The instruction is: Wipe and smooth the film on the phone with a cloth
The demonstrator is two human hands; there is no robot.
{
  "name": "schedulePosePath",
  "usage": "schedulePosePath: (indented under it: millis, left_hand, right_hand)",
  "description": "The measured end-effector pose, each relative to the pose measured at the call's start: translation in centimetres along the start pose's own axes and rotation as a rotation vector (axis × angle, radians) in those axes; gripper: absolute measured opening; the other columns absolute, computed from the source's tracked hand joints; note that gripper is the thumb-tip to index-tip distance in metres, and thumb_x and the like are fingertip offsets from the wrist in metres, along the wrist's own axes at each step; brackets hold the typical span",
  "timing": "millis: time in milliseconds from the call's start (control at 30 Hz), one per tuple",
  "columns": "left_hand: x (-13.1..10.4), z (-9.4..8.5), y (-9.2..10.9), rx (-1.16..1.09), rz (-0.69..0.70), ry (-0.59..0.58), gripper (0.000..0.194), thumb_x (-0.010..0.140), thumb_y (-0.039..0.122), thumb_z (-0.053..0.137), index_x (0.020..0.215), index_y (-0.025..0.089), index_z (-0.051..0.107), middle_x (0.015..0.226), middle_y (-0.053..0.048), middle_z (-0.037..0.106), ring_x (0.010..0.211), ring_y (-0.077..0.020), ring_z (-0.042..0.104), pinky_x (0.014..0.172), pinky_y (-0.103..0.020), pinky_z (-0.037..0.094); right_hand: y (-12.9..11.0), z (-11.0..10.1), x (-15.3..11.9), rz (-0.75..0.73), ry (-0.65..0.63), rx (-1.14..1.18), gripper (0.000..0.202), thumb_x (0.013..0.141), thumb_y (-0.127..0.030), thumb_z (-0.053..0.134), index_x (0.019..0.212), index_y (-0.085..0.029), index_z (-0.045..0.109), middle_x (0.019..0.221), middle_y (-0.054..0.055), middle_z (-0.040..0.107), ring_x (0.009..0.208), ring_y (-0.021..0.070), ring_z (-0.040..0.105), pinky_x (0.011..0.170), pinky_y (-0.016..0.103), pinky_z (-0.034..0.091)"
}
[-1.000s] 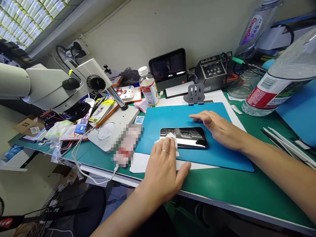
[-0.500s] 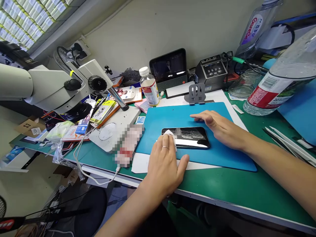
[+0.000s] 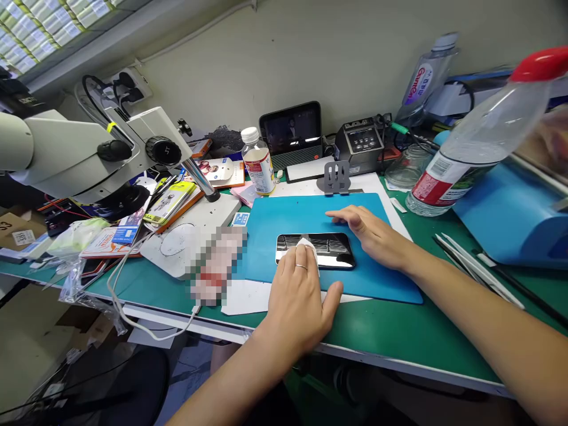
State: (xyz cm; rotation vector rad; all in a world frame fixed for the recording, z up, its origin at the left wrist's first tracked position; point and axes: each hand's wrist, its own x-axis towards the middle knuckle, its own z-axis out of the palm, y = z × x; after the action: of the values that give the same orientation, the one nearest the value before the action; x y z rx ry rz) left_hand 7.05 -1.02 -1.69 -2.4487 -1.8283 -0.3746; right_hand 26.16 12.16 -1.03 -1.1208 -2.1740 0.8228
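Observation:
A smartphone (image 3: 336, 249) with a glossy black screen lies face up on a blue mat (image 3: 288, 210). My left hand (image 3: 302, 299) presses a small folded white wipe (image 3: 307, 242) onto the glass left of the phone's middle. Its fingers are together over the wipe, which is mostly hidden under them, and the thumb points out to the right. Off the phone's upper right corner is my right hand (image 3: 370, 234), fingers stretched out and nothing in it. Whether it touches the mat I cannot tell.
A microscope (image 3: 151, 142) stands at the left beside a blurred-out flat object (image 3: 217, 266) with a white cable. Behind the mat are a drink bottle (image 3: 260, 163), a screen device (image 3: 290, 130) and a grey stand (image 3: 336, 177). Tweezers (image 3: 479, 269) and a large bottle (image 3: 461, 154) are at right.
My left hand has slid the wipe rightward along the phone, from its left end toward the middle. My right hand keeps its pose near the phone. The view has shifted to the right.

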Motion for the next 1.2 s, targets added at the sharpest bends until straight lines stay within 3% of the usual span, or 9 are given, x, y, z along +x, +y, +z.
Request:
schedulePosePath:
  millis: [233,400,567,767,900,1033,1200]
  left_hand:
    - [2.9,0.2,3.1,-0.03,0.065,-0.017,0.074,0.108,0.053,0.037,0.147,-0.008,0.047,0.149,-0.03,0.053,0.138,-0.0427,0.049,0.117,-0.054,0.041]
    - [1.5,0.4,4.1,-0.028,0.119,0.003,0.07,0.108,0.05,0.037,0.147,-0.006,0.048,0.146,-0.029,0.054,0.136,-0.0418,0.051,0.116,-0.054,0.041]
    - [-0.7,0.1,2.3,0.019,0.187,0.043,0.059,0.108,0.04,0.039,0.147,-0.004,0.047,0.145,-0.028,0.054,0.137,-0.0399,0.05,0.114,-0.053,0.044]
    - [1.0,-0.7,0.8,0.022,0.22,0.021,0.046,0.1,0.018,0.041,0.141,-0.002,0.05,0.137,-0.026,0.057,0.131,-0.0383,0.052,0.112,-0.052,0.046]
    - [1.7,-1.2,0.0,-0.056,0.237,-0.014,0.041,0.1,0.016,0.041,0.137,0.006,0.053,0.136,-0.022,0.057,0.127,-0.0353,0.053,0.109,-0.05,0.049]
    - [0.9,-1.5,-2.2,-0.131,0.226,-0.049,0.039,0.1,0.015,0.042,0.137,0.014,0.056,0.138,-0.017,0.055,0.127,-0.0321,0.054,0.112,-0.048,0.047]
    - [1.2,-1.2,-3.3,-0.174,0.276,-0.069,0.042,0.102,0.02,0.045,0.142,0.018,0.057,0.143,-0.018,0.049,0.133,-0.0327,0.051,0.114,-0.049,0.045]
  right_hand:
    - [0.0,0.0,-0.2,0.003,0.003,0.013,0.094,0.091,-0.086,0.01,0.135,-0.028,0.07,0.118,0.013,0.07,0.123,0.0343,0.059,0.11,0.056,0.045]
    - [0.0,0.1,-0.3,-0.021,0.001,0.029,0.092,0.094,-0.083,0.012,0.135,-0.024,0.07,0.122,0.014,0.069,0.123,0.0337,0.057,0.111,0.055,0.041]
    - [-0.1,0.0,-0.5,-0.032,-0.03,0.035,0.094,0.093,-0.084,0.009,0.134,-0.024,0.069,0.119,0.013,0.069,0.12,0.0321,0.057,0.108,0.054,0.043]
    - [-0.7,-0.2,-0.7,-0.02,-0.031,0.033,0.097,0.091,-0.085,0.008,0.133,-0.023,0.069,0.122,0.014,0.068,0.123,0.0316,0.056,0.111,0.053,0.041]
    - [-0.8,-0.1,-0.7,-0.013,-0.018,0.027,0.101,0.089,-0.087,0.006,0.134,-0.023,0.07,0.122,0.014,0.068,0.123,0.032,0.056,0.11,0.053,0.042]
    - [-0.4,0.3,-0.4,-0.047,-0.022,0.014,0.099,0.09,-0.087,0.008,0.134,-0.023,0.07,0.123,0.013,0.07,0.124,0.0323,0.056,0.111,0.053,0.041]
    - [-0.3,0.3,-0.2,-0.064,-0.013,0.022,0.098,0.09,-0.086,0.008,0.134,-0.024,0.07,0.123,0.014,0.07,0.125,0.0331,0.055,0.109,0.054,0.042]
